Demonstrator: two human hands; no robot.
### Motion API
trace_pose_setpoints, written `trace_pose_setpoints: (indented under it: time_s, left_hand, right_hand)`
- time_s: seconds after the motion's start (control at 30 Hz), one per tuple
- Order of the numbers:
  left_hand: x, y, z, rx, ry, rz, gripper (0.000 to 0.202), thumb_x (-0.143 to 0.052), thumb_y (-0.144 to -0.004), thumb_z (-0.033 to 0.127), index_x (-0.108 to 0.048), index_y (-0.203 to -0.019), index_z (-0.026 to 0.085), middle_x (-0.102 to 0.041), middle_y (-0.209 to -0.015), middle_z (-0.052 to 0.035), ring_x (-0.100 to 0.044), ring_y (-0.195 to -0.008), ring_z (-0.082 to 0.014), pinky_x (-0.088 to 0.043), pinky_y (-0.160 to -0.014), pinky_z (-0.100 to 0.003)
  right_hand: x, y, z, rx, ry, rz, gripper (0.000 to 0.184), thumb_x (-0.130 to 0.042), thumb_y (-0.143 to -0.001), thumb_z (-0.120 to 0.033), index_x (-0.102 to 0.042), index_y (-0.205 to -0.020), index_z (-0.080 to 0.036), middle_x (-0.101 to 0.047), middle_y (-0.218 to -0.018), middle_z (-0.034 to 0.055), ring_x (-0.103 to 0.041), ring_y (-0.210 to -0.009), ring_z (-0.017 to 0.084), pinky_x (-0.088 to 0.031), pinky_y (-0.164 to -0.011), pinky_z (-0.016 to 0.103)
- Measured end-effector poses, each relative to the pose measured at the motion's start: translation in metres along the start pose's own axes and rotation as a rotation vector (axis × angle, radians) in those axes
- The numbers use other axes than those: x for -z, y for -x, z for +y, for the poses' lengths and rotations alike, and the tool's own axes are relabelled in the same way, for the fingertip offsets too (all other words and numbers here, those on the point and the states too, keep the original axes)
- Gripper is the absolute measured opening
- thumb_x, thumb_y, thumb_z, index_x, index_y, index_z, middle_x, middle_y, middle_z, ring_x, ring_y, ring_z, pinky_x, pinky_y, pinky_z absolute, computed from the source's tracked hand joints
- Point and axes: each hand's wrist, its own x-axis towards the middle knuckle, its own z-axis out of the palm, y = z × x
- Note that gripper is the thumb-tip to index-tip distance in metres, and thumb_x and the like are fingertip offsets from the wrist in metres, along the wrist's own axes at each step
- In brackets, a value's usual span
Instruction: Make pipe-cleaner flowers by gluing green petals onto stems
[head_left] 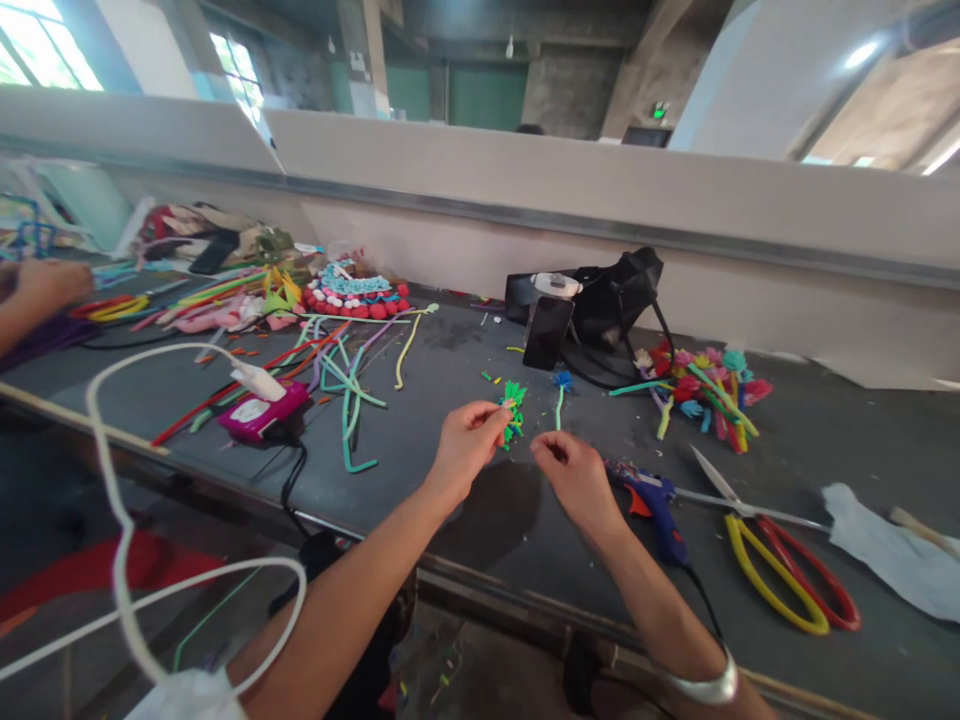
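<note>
My left hand (472, 445) is closed in a pinch at the edge of a small heap of bright green clippings (514, 395). Its fingertips overlap the heap, so I cannot make out what they hold. My right hand (581, 480) hovers to the right, thumb and index finger curled together; anything between them is too small to see. Just beyond it lies a blue-headed flower (562, 381) with a pale green pipe-cleaner stem (559, 408). Beside my right wrist rests a blue glue gun (664, 515) with an orange trigger.
Large scissors (780, 570) with yellow and red handles lie at right. Behind are a phone (546, 335), a black bag (619, 300) and colourful pipe-cleaner flowers (709, 390). Left are loose pipe cleaners (349, 390), a magenta adapter (262, 412), a white cable (112, 480) and another person's hand (52, 285).
</note>
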Motion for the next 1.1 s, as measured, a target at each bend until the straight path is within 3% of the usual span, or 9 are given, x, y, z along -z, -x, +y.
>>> trace_pose_setpoints:
  time_s: [0.1,0.2,0.3,0.4,0.5,0.63,0.77,0.93,1.1]
  left_hand:
    - [-0.002,-0.001,-0.002,-0.014,-0.009,0.014,0.02,-0.064,-0.077,0.033,-0.063,-0.071,0.014,-0.049,-0.051,0.0051,-0.035,-0.038,-0.0038,-0.021,-0.038,-0.019]
    - [-0.003,-0.004,-0.004,-0.017,-0.015,0.023,0.02,-0.064,-0.077,0.033,-0.062,-0.069,0.014,-0.048,-0.049,0.0051,-0.034,-0.037,-0.0035,-0.021,-0.038,-0.019]
    - [-0.003,-0.005,-0.004,-0.019,-0.013,0.025,0.021,-0.064,-0.076,0.033,-0.061,-0.066,0.015,-0.048,-0.049,0.0053,-0.033,-0.037,-0.0029,-0.02,-0.038,-0.019]
    - [0.0,-0.004,-0.002,-0.015,-0.003,0.032,0.02,-0.064,-0.077,0.032,-0.061,-0.067,0.015,-0.048,-0.049,0.0054,-0.032,-0.037,-0.0029,-0.02,-0.038,-0.019]
    - [0.001,-0.001,0.001,-0.002,0.014,0.03,0.02,-0.064,-0.078,0.032,-0.062,-0.07,0.014,-0.048,-0.05,0.0051,-0.033,-0.038,-0.0031,-0.019,-0.037,-0.019]
    - [-0.005,0.007,0.003,0.078,0.099,-0.047,0.021,-0.068,-0.076,0.034,-0.064,-0.075,0.013,-0.05,-0.054,0.0046,-0.035,-0.039,-0.0027,-0.018,-0.037,-0.018]
    - [-0.016,0.018,0.003,0.21,0.197,-0.189,0.026,-0.071,-0.074,0.037,-0.066,-0.082,0.012,-0.051,-0.057,0.0045,-0.034,-0.038,-0.0021,-0.016,-0.036,-0.018]
    - [-0.026,0.026,-0.001,0.263,0.255,-0.248,0.029,-0.074,-0.071,0.039,-0.061,-0.074,0.013,-0.051,-0.056,0.0044,-0.034,-0.037,-0.0018,-0.016,-0.036,-0.018]
    - [-0.026,0.025,-0.001,0.281,0.278,-0.226,0.025,-0.073,-0.069,0.034,-0.058,-0.069,0.014,-0.051,-0.055,0.005,-0.033,-0.035,-0.0013,-0.015,-0.036,-0.019]
  right_hand:
    - [-0.004,-0.011,-0.003,-0.018,0.009,-0.042,0.02,-0.052,-0.086,-0.029,-0.068,-0.082,-0.019,-0.071,-0.081,0.0043,-0.063,-0.072,0.017,-0.046,-0.067,0.025]
    - [-0.014,-0.027,-0.006,-0.055,0.046,-0.1,0.007,-0.064,-0.076,-0.022,-0.067,-0.07,-0.02,-0.07,-0.077,0.0049,-0.062,-0.071,0.019,-0.042,-0.066,0.027]
    - [-0.023,-0.037,-0.009,-0.11,0.043,-0.139,0.015,-0.069,-0.067,-0.017,-0.061,-0.055,-0.02,-0.065,-0.064,0.0048,-0.06,-0.065,0.019,-0.039,-0.063,0.028]
    - [-0.021,-0.034,-0.008,-0.144,-0.049,-0.164,0.017,-0.068,-0.065,-0.016,-0.059,-0.052,-0.02,-0.06,-0.057,0.001,-0.056,-0.059,0.016,-0.037,-0.059,0.026]
    - [-0.008,-0.017,-0.009,-0.172,-0.21,-0.135,0.016,-0.064,-0.073,-0.029,-0.062,-0.06,-0.019,-0.057,-0.057,-0.0016,-0.051,-0.056,0.013,-0.037,-0.055,0.024]
    - [0.013,0.01,-0.016,-0.258,-0.524,-0.009,0.031,-0.057,-0.082,-0.048,-0.061,-0.076,-0.019,-0.048,-0.059,-0.0042,-0.041,-0.051,0.01,-0.031,-0.045,0.022]
    - [0.017,0.021,-0.021,-0.307,-1.021,0.099,0.027,-0.074,-0.073,-0.042,-0.06,-0.074,-0.019,-0.046,-0.062,-0.0049,-0.038,-0.054,0.008,-0.029,-0.044,0.019]
    - [0.01,0.023,-0.017,-0.225,-0.908,0.149,0.024,-0.072,-0.079,-0.04,-0.064,-0.076,-0.018,-0.052,-0.064,-0.0041,-0.039,-0.053,0.008,-0.031,-0.048,0.021]
    - [0.008,0.026,-0.011,-0.104,-0.696,0.223,0.019,-0.068,-0.084,-0.038,-0.065,-0.08,-0.02,-0.06,-0.072,-0.0017,-0.051,-0.065,0.012,-0.042,-0.061,0.025]
